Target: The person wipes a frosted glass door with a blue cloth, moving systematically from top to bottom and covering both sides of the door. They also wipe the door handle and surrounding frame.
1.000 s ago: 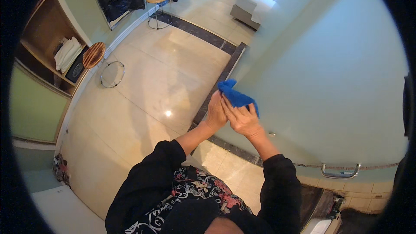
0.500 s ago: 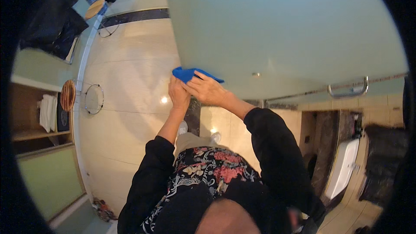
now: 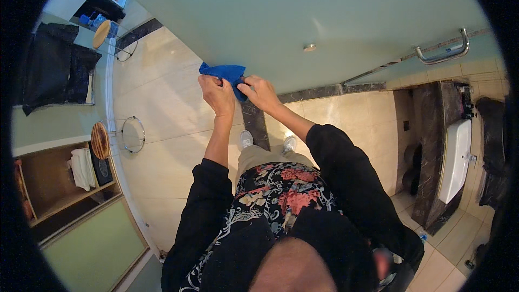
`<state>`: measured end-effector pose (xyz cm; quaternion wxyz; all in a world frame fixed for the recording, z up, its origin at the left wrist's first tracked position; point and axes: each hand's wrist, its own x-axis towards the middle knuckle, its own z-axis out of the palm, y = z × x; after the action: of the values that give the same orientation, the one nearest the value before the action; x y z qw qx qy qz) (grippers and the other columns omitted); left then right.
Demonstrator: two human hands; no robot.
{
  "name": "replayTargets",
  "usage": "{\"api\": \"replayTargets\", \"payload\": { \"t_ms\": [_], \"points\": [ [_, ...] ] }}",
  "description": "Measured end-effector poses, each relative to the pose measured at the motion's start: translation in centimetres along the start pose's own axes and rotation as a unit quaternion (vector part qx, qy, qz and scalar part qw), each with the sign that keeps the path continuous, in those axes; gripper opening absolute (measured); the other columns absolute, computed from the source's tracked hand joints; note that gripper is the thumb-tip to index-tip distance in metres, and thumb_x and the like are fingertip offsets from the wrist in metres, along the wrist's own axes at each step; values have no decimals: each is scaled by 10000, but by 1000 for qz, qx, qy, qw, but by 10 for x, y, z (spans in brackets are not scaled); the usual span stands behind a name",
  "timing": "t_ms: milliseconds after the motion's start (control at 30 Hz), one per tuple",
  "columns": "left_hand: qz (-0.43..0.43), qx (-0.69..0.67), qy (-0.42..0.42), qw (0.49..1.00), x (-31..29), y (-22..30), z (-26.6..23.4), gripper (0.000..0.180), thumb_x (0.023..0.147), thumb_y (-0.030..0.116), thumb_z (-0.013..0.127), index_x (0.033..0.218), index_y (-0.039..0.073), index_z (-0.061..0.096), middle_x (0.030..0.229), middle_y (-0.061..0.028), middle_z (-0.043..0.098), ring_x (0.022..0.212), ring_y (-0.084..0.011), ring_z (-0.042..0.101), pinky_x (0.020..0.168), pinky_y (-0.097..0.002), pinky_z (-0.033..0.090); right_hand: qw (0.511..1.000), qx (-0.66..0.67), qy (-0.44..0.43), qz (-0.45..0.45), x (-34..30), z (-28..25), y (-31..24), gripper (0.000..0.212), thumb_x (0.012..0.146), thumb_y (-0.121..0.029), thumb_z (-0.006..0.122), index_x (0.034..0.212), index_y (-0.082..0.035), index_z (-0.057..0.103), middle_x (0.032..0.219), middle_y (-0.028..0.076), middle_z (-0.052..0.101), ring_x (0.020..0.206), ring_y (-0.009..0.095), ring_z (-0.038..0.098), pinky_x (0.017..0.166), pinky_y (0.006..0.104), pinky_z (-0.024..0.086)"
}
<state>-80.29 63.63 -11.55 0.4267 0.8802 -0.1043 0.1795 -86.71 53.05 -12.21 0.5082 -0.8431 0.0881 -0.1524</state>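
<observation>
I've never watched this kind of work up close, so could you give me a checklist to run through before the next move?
1. Left hand gripping the blue cloth: ok.
2. Right hand at the cloth: ok, at its right side; whether it pinches or only touches, cannot tell.
3. Cloth at the frosted panel's edge: ok, though how firmly it presses, cannot tell.
4. Shoes in view: ok, on either side of the dark floor strip.
5. Hands apart from the striped stool: ok.
6. Panel free of smudges: cannot tell.
</observation>
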Motion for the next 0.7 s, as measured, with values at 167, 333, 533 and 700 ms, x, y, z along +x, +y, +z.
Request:
{"api": "replayTargets", "payload": {
  "t_ms": [167,333,533,700],
  "points": [
    [-5,-63,14,998,6,22,-7,356,637,-12,560,971,-4,437,879,-111,430,712,-218,496,643,-339,424,983,142,-3,115,5,2,-8,367,769,-342,542,794,20,597,695,174,553,627,261,552,586,356,419],
    [34,-92,15,995,15,48,-21,571,659,-38,578,1188,-2,367,959,-87,439,719,-149,513,630,-265,420,969,235,6,76,17,-3,-11,400,762,-368,560,792,30,597,654,76,555,606,131,483,571,281,404],
    [42,-112,20,993,16,48,-25,654,628,-47,604,1223,3,338,991,-104,429,719,-165,494,635,-273,435,931,345,39,111,23,-34,-52,448,784,-435,536,698,4,565,633,-10,495,590,88,418,514,256,343],
    [-16,-154,-20,988,16,47,-20,754,630,-15,634,1281,13,253,1017,-132,466,775,-201,531,681,-280,455,945,298,82,112,28,-34,-51,473,797,-447,514,655,3,548,575,-9,451,558,80,395,489,241,319]
  ]
}}
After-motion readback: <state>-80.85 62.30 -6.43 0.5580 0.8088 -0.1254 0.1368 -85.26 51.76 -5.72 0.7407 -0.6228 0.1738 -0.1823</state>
